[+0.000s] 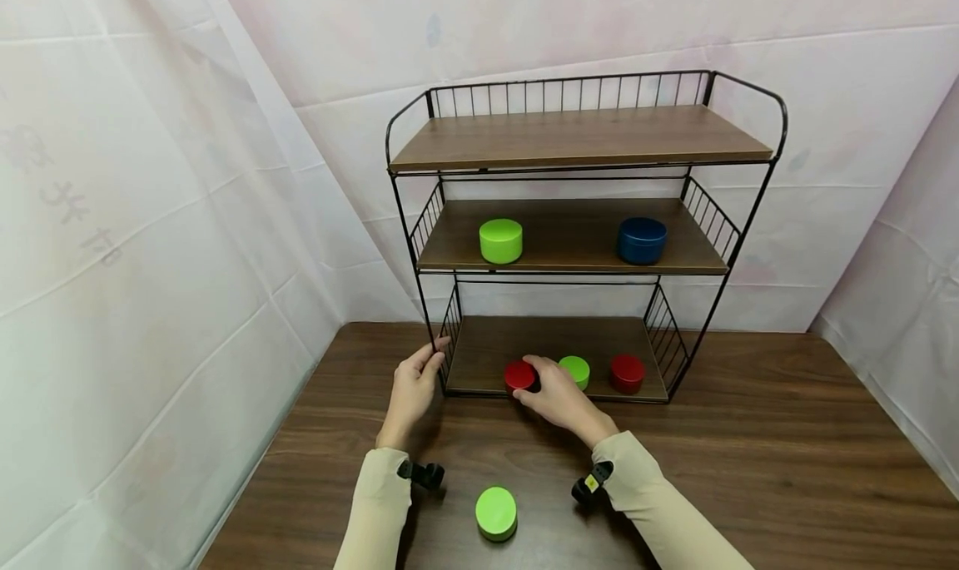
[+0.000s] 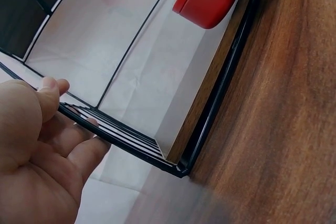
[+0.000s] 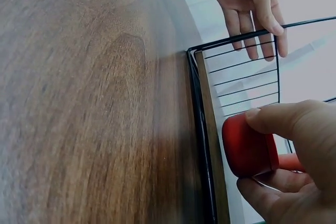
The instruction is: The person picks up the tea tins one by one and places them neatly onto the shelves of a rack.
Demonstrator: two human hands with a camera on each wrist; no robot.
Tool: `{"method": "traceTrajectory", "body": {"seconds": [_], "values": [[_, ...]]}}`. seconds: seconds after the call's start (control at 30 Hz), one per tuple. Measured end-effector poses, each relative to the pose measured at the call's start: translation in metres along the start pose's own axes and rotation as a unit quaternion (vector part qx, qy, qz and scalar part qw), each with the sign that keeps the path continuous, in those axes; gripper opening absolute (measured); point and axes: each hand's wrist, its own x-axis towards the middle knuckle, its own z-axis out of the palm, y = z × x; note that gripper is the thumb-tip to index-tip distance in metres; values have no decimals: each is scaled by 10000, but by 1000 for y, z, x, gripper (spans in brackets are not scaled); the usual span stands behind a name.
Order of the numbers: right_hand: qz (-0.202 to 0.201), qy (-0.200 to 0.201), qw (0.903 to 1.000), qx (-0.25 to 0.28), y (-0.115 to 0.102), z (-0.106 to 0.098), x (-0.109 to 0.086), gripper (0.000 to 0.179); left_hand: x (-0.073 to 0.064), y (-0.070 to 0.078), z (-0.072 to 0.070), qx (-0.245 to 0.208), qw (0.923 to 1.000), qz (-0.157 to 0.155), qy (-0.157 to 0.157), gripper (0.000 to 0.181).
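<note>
My right hand (image 1: pixel 560 399) pinches a small round red tin (image 1: pixel 519 376) between thumb and fingers, at the front of the bottom shelf (image 1: pixel 479 345). In the right wrist view the thumb lies on one side of the tin (image 3: pixel 245 145) and fingers on the other. My left hand (image 1: pixel 412 384) holds the lower left post of a black wire rack (image 1: pixel 405 220), its thumb on the near side and fingers behind. To the right of the held tin, a green tin (image 1: pixel 575 371), partly behind my right hand, and another red tin (image 1: pixel 627 374) sit on the same shelf.
The middle shelf (image 1: pixel 562 229) carries a green tin (image 1: pixel 500 241) at left and a blue tin (image 1: pixel 642 241) at right. Above is the top shelf (image 1: pixel 577 133). Another green tin (image 1: pixel 496 513) stands on the wooden table (image 1: pixel 764 453), between my forearms. White cloth (image 1: pixel 187 179) hangs around.
</note>
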Motion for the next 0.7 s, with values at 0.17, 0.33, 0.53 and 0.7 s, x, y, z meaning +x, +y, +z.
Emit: {"method": "traceTrajectory", "body": {"seconds": [0.17,0.33,0.53,0.7], "values": [[138,-53,9999,46,2,3,2,65,1,-1,1,110,9999,35,15,31],[165,-21,9998,108,3,3,4,64,2,-1,1,102,9999,44,17,32],[136,60,9999,28,5,6,5,62,1,0,1,114,9999,73,20,31],[126,141,9998,29,6,8,5,63,1,-1,1,56,10000,79,2,32]]}}
